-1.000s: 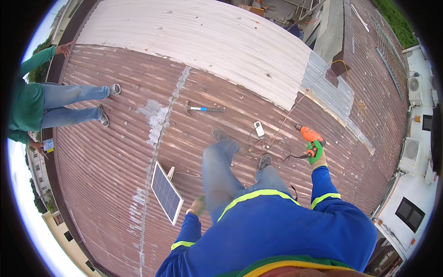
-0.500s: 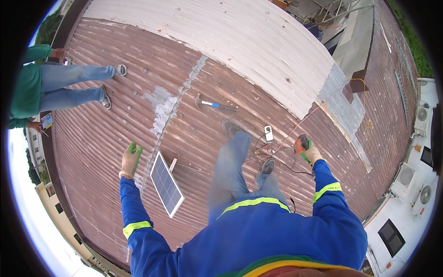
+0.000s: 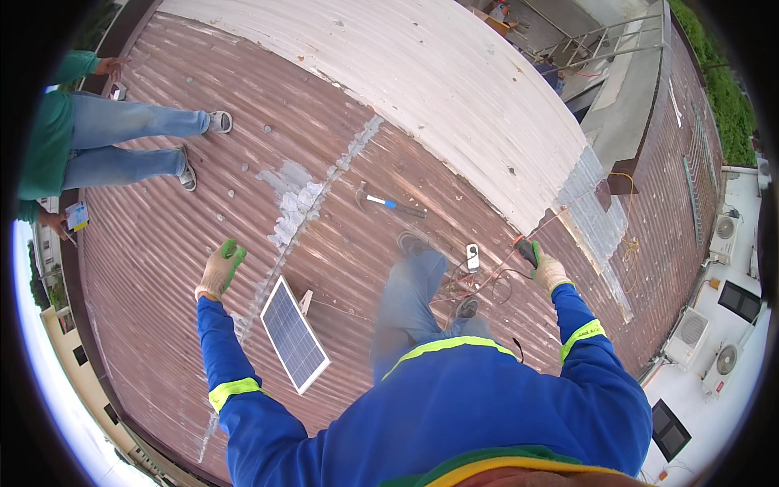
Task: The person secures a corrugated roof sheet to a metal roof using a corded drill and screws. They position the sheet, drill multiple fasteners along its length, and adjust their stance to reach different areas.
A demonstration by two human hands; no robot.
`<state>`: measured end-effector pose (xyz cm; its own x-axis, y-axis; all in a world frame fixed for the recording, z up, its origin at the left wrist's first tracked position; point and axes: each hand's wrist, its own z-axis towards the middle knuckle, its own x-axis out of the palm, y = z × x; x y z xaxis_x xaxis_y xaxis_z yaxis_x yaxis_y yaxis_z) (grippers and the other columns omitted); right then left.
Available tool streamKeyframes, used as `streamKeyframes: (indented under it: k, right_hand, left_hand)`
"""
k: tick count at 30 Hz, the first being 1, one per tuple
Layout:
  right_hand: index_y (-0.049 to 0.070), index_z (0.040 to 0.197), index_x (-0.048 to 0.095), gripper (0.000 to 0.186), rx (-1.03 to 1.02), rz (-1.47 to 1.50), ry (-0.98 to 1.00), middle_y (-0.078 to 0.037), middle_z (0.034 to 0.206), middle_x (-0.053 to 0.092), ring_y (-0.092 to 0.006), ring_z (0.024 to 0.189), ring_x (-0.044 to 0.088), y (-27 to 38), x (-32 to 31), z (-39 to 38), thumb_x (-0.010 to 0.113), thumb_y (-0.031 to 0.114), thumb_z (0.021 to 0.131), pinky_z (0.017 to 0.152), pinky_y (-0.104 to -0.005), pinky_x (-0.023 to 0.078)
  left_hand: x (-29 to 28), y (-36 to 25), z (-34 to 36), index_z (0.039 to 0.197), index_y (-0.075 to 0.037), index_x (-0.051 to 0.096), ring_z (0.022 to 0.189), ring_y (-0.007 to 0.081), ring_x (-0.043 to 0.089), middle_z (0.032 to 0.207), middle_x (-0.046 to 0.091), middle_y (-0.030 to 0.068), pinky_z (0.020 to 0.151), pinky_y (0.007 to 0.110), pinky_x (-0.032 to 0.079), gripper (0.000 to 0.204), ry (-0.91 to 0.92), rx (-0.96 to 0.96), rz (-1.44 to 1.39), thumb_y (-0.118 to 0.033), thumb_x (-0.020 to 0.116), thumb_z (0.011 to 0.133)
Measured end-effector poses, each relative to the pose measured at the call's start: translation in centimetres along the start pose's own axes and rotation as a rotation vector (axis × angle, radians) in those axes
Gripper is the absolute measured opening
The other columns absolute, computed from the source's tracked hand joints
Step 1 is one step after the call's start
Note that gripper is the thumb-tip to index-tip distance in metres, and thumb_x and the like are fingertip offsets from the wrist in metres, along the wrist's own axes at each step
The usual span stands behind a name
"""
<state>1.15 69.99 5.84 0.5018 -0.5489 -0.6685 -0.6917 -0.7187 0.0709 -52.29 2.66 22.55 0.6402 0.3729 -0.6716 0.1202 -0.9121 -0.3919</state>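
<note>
My gloved left hand point(image 3: 220, 268) is raised with fingers apart, holding nothing, above and left of a small solar panel point(image 3: 294, 334) with a bracket behind it. My gloved right hand point(image 3: 545, 266) is closed on an orange drill point(image 3: 520, 243), which is mostly hidden behind it. Beside it on the rusty corrugated roof point(image 3: 187, 252) are a white power strip or socket box point(image 3: 472, 256) and tangled cables point(image 3: 495, 286). A claw hammer with a blue-banded handle point(image 3: 389, 204) lies beyond my feet.
A person in green point(image 3: 45, 146) stands at left, holding a small package point(image 3: 77, 214). Pale sheeting point(image 3: 406, 65) covers the roof's far part, with an opening and metal framing point(image 3: 584, 49) beyond. A white wall with air-conditioner units point(image 3: 718, 369) borders the right; the roof edge curves along the left.
My left hand has risen out to the left from beside the panel. The drill in my right hand has turned to point away from me.
</note>
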Motion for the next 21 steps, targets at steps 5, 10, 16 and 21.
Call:
streamKeyframes:
  k: [5, 10, 16, 21]
  right_hand:
    - [0.018, 0.17, 0.022, 0.099, 0.2, -0.064, 0.048, -0.027, 0.128, 0.071, -0.0438, 0.116, 0.072, -1.2, -4.6, -9.3, 0.076, 0.017, 0.087, 0.097, -0.0544, 0.057]
    - [0.014, 0.164, 0.032, 0.092, 0.271, -0.044, 0.01, -0.029, 0.123, 0.073, -0.0435, 0.116, 0.072, -2.8, -6.4, -14.7, 0.081, 0.026, 0.087, 0.096, -0.0543, 0.058]
    - [0.008, 0.148, 0.048, 0.083, 0.196, 0.006, -0.007, -0.029, 0.117, 0.074, -0.0448, 0.111, 0.074, -2.4, -7.6, -15.7, 0.085, 0.03, 0.077, 0.092, -0.0533, 0.058]
    - [0.007, 0.135, 0.056, 0.073, 0.14, 0.167, 0.062, -0.026, 0.109, 0.076, -0.043, 0.101, 0.075, 1.1, -9.5, -13.3, 0.086, 0.029, 0.073, 0.085, -0.0513, 0.058]
  left_hand:
    - [1.8, 10.0, -4.2, 0.153, 0.001, 0.055, 0.134, 0.0256, 0.063, 0.147, 0.066, 0.0163, 0.106, 0.038, 0.053, 0.064, -0.216, -0.115, -0.26, -0.035, 0.074, 0.103]
    - [11.9, 15.0, -10.6, 0.145, 0.001, 0.062, 0.1, 0.0207, 0.069, 0.122, 0.074, 0.013, 0.086, 0.036, 0.055, 0.06, 0.025, -0.405, -0.486, -0.034, 0.077, 0.099]
    - [23.8, 15.1, -16.2, 0.14, -0.009, 0.066, 0.07, 0.0164, 0.062, 0.1, 0.071, 0.0042, 0.059, 0.034, 0.051, 0.05, 0.278, -0.423, -0.654, -0.036, 0.077, 0.099]
    - [27.8, 12.5, -13.8, 0.136, -0.007, 0.067, 0.066, 0.0149, 0.063, 0.099, 0.071, 0.0041, 0.056, 0.032, 0.05, 0.045, 0.272, -0.186, -0.801, -0.034, 0.075, 0.101]
